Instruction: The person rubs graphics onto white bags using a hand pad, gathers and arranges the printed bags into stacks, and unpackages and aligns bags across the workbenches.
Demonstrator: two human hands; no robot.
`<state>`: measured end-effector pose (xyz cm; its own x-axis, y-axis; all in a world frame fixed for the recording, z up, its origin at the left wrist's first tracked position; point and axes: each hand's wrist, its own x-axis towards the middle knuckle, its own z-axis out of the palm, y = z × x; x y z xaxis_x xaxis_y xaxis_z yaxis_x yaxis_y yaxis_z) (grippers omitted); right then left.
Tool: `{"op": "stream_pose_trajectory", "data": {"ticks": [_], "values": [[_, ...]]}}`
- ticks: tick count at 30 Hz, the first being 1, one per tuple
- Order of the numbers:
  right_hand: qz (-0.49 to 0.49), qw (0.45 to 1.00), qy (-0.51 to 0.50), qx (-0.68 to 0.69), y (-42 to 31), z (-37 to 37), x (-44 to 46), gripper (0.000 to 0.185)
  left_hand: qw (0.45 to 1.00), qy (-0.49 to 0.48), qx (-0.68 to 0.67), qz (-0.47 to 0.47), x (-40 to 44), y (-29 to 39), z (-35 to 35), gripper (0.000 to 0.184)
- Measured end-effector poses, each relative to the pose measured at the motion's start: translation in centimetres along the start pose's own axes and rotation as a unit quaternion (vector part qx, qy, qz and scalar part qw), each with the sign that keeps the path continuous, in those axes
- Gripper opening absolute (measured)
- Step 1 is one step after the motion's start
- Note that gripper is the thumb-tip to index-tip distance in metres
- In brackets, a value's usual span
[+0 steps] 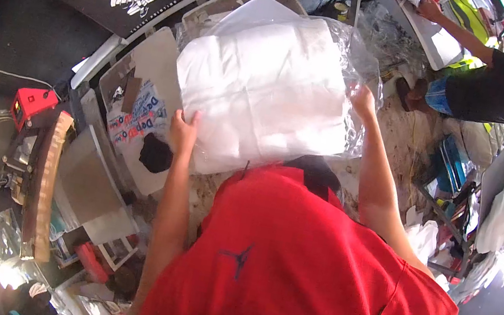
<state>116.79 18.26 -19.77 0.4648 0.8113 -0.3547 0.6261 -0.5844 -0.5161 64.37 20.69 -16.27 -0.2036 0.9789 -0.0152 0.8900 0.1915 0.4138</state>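
Note:
A large white folded sheet or bag (270, 90), partly wrapped in clear plastic, spans the middle of the view in front of my red shirt. My left hand (183, 130) is at its lower left edge, with the thumb and a finger apart and the edge beside them. On the right side, my right hand (361, 101) has its fingers closed on the crinkled clear plastic (361, 136) along the edge. Behind the sheet, the corner of a white board (257, 13) shows. A small black cloth (156, 153) lies just left of my left hand.
A co-worker (497, 86) bends over a white surface at the upper right, near yellow vests. A red device (33, 107) and a curved tan-edged machine (44, 188) stand at the left. Shelving with clothes (456, 220) is at the right.

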Motion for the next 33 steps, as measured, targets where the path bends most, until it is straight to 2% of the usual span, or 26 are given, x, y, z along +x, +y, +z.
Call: {"op": "stream_pose_trajectory", "data": {"ticks": [1, 2, 3, 6, 7, 8, 9, 10, 12, 13, 14, 15, 17, 18, 20, 21, 22, 23, 24, 26, 27, 28, 29, 30, 32, 33], "values": [[-0.048, 0.993, 0.024, 0.101, -1.0, -0.3, -0.8, 0.046, 1.0, -0.029, 0.005, -0.01, 1.0, -1.5, 0.4, 0.042], [-0.095, 0.973, 0.05, 0.202, -2.4, -0.9, -1.6, 0.05, 1.0, -0.028, 0.003, -0.01, 1.3, -2.2, 0.0, 0.042], [-0.126, 0.984, 0.082, 0.099, -5.0, -2.4, -3.2, 0.053, 1.0, -0.013, 0.005, 0.017, 1.5, -2.6, -0.6, 0.035], [-0.196, 0.974, 0.106, 0.038, -8.6, -2.9, -4.1, 0.061, 0.999, 0.037, 0.005, 0.039, 2.3, -3.4, -1.2, 0.026], [-0.216, 0.962, 0.078, 0.145, -6.7, -2.1, -0.8, 0.068, 0.999, 0.038, -0.003, -0.002, 2.2, -4.0, -1.0, 0.026], [-0.246, 0.878, 0.061, 0.407, -6.2, -2.1, 1.9, 0.069, 0.998, 0.04, -0.012, -0.043, 2.2, -4.6, -0.7, 0.026], [-0.195, 0.837, 0.06, 0.507, -9.6, -6.1, -0.3, 0.059, 0.998, 0.06, -0.003, -0.024, 2.0, -4.9, -0.7, 0.026], [-0.194, 0.837, 0.059, 0.509, -9.2, -6.5, 0.9, 0.059, 0.998, 0.06, -0.001, -0.024, 1.5, -5.2, -0.8, 0.026], [-0.063, 0.913, 0.012, 0.403, -7.1, -9.9, 6.2, 0.05, 0.996, 0.075, -0.03, -0.035, 1.3, -5.1, -0.8, 0.028], [-0.068, 0.913, 0.017, 0.402, -5.6, -10.6, 7.9, 0.05, 0.997, 0.061, -0.038, -0.035, 1.5, -5.6, -0.7, 0.031], [-0.119, 0.981, -0.092, 0.122, -3.9, -10.0, 9.8, 0.046, 0.996, 0.065, -0.043, -0.036, 1.7, -5.9, -0.5, 0.031], [-0.156, 0.954, -0.191, -0.173, -3.0, -8.8, 11.0, 0.043, 0.996, 0.065, -0.037, -0.043, 1.7, -6.0, -0.4, 0.031], [-0.28, 0.921, -0.24, -0.125, -2.0, -5.7, 9.4, 0.043, 0.995, 0.057, -0.043, -0.07, 1.8, -7.3, 1.0, 0.034], [-0.285, 0.918, -0.242, -0.131, -2.8, -4.8, 7.6, 0.043, 0.994, 0.06, -0.047, -0.077, 1.4, -7.1, 0.9, 0.034], [-0.198, 0.979, -0.021, 0.044, -5.6, -3.0, 5.4, 0.05, 0.996, 0.071, -0.043, -0.036, 0.7, -6.2, 0.0, 0.035], [-0.279, 0.957, 0.074, -0.008, -6.4, -2.6, 5.6, 0.062, 0.995, 0.074, -0.043, -0.043, 0.5, -6.3, -0.3, 0.035], [-0.283, 0.956, 0.07, -0.008, -7.4, -3.1, 6.3, 0.062, 0.995, 0.064, -0.055, -0.055, 0.5, -6.2, -0.7, 0.035], [-0.239, 0.948, 0.156, 0.14, -8.8, -4.5, 6.9, 0.064, 0.994, 0.054, -0.067, -0.064, 0.8, -6.1, -0.8, 0.036], [-0.184, 0.911, 0.236, 0.285, -10.1, -6.0, 7.2, 0.067, 0.994, 0.054, -0.065, -0.065, 1.4, -6.8, -0.2, 0.036], [-0.163, 0.919, 0.202, 0.298, -11.7, -9.5, 6.4, 0.072, 0.982, 0.002, -0.103, -0.156, 2.5, -9.1, 1.7, 0.037], [-0.142, 0.924, 0.172, 0.311, -11.6, -10.3, 6.6, 0.077, 0.975, 0.013, -0.119, -0.186, 2.4, -8.9, 2.2, 0.04], [-0.14, 0.925, 0.171, 0.31, -10.7, -10.2, 7.3, 0.077, 0.975, 0.011, -0.118, -0.187, 2.3, -8.8, 2.5, 0.04], [-0.078, 0.975, 0.121, 0.169, -8.9, -9.3, 8.7, 0.077, 0.979, 0.04, -0.112, -0.164, 2.1, -8.6, 2.6, 0.043], [-0.015, 0.997, 0.066, 0.02, -7.3, -7.9, 9.8, 0.077, 0.981, 0.069, -0.107, -0.144, 1.7, -8.3, 2.9, 0.047], [-0.195, 0.973, 0.063, -0.106, -3.8, -3.1, 8.1, 0.07, 0.982, 0.073, -0.114, -0.13, 1.0, -7.5, 2.2, 0.051], [-0.203, 0.972, 0.051, -0.109, -4.6, -2.3, 5.6, 0.07, 0.984, 0.078, -0.117, -0.107, 0.4, -7.5, 1.6, 0.056]]}}
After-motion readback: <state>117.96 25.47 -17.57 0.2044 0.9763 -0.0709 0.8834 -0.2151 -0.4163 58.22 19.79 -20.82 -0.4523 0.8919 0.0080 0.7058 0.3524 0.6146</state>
